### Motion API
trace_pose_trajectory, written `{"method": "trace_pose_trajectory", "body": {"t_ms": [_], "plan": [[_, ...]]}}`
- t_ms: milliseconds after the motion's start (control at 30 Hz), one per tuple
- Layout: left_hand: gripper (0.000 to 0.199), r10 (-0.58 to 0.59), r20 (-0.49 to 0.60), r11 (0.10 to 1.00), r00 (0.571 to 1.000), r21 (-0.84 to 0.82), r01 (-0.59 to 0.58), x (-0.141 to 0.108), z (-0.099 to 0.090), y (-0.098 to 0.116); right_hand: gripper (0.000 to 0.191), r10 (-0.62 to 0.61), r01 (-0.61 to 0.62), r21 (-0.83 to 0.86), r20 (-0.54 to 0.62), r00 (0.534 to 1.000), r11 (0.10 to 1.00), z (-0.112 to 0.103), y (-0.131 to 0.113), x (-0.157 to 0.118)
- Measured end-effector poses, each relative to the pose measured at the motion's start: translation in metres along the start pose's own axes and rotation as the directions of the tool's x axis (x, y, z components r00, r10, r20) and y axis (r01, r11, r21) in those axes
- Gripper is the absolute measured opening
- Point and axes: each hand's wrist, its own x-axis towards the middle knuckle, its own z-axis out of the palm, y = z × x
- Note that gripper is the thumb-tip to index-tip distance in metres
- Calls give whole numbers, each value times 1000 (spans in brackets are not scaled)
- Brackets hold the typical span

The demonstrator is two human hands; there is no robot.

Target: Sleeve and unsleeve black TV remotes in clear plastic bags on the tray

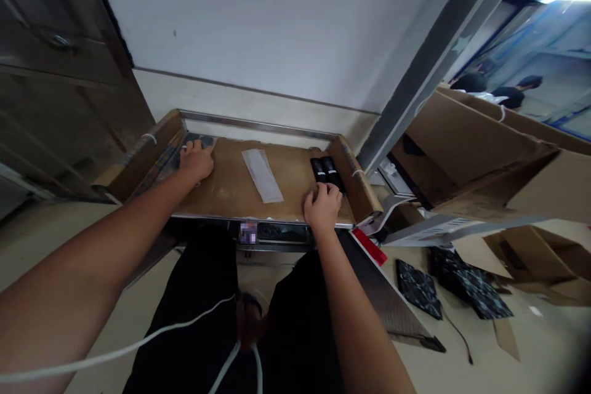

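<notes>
A white, translucent flat bag (262,176) lies on the cardboard-covered work surface (226,188), between my two hands. My left hand (197,160) rests at the surface's left side, its fingers spread over a clear plastic bag or film (173,167). At the right side, my right hand (324,204) touches the near end of some black cylindrical items (330,171) with white labels, which lie side by side. Its fingers are bent and apart, and nothing shows in its grasp.
Cardboard-padded walls (354,180) edge both sides of the surface. Open cardboard boxes (489,148) stand at right. Black patterned packs (418,288) lie on the floor. A white cable (175,327) crosses before my legs. People sit far off at upper right.
</notes>
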Motion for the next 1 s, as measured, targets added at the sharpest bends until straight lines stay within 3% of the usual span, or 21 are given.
{"method": "trace_pose_trajectory", "body": {"t_ms": [133, 233, 400, 567, 700, 867, 1000], "plan": [[36, 151, -130, 967, 980, -185, -174, -25, -1, 26, 39, 9, -3, -151, 39, 999, 989, 5, -2, 16], [28, 280, -77, 845, 957, -453, -284, -53, 12, 47, 34, 50, -36, -204, 66, 997, 978, 14, -5, 31], [23, 163, -16, 718, 986, -683, -130, -65, 29, 54, 33, 160, -141, -251, 54, 986, 958, 27, -13, 50], [21, 191, -4, 638, 982, -759, -127, -55, 29, 45, 42, 149, -93, -270, 193, 970, 958, 24, -21, 53], [21, 200, -24, 636, 980, -758, -148, -58, 29, 48, 49, 128, -66, -274, 214, 968, 960, 17, -24, 42], [29, 226, 25, 547, 974, -831, -106, -74, 24, 68, 33, 94, -64, -179, 160, 983, 982, 9, -14, 23], [38, 318, -77, 554, 945, -793, -251, -90, 21, 90, 31, 144, -143, -15, 131, 981, 990, 3, -6, 15]]}}
